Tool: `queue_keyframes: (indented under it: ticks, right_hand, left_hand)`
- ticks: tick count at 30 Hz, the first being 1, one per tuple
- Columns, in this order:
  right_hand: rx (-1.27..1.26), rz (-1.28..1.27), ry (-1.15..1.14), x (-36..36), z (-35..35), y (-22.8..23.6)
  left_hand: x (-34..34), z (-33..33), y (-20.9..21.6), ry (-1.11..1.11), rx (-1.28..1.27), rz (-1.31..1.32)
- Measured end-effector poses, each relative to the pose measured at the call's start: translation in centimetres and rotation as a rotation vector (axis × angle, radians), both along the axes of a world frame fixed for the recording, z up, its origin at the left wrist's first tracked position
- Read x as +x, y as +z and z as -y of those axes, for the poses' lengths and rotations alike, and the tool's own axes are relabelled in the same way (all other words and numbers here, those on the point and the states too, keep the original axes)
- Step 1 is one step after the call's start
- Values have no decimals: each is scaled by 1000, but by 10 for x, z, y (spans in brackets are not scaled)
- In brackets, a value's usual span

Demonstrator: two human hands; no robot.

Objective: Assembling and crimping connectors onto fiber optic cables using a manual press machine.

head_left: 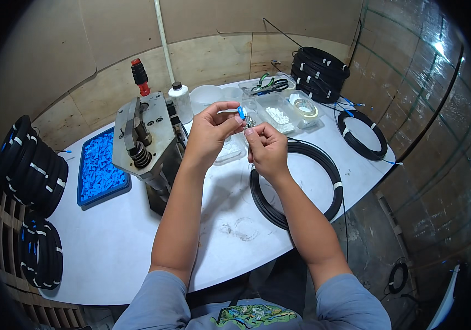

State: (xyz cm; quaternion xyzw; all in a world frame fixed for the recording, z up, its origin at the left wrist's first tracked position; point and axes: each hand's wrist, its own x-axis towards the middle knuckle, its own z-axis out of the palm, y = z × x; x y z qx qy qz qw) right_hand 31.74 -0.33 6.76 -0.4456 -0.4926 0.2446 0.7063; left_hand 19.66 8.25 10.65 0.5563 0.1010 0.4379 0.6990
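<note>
**Two hands joining a small blue connector above a white table**

Seen from above, over a white table [136, 242]. Left hand [209, 132] raised, thumb and fingers pinching a small blue connector [241, 113] at its tip. Right hand [267, 149] just beside it, fingers closed around a thin metal-looking piece [249, 122] touching the connector's lower end; too small to make out further. Both held in the air above a clear tray [230, 151].

Directly under the right wrist, a large black cable coil [331, 181] lying flat on the table. To the left, a grey metal press [144, 137] with a red-tipped handle [139, 77], and beside that a blue tray [100, 168] full of blue parts. Behind the hands, a white bottle [180, 102], clear boxes [279, 113], a tape roll [305, 106] and pliers [268, 85]. More black coils: stacked at far right back [320, 71], one single at right [363, 135], and several hanging off the left edge [29, 165].
</note>
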Motion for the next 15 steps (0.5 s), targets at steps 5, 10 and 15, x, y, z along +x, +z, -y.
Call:
queue_keyframes:
  ticks: [5, 10, 15]
  right_hand:
    - [-10, -1, -4, 0, 1, 1]
    - [-8, -1, -3, -1, 0, 0]
    - [-13, 1, -7, -1, 1, 1]
  left_hand:
    - [0, 0, 0, -1, -2, -2]
    - [-2, 0, 1, -19, -1, -25]
    - [-1, 1, 1, -4, -1, -28]
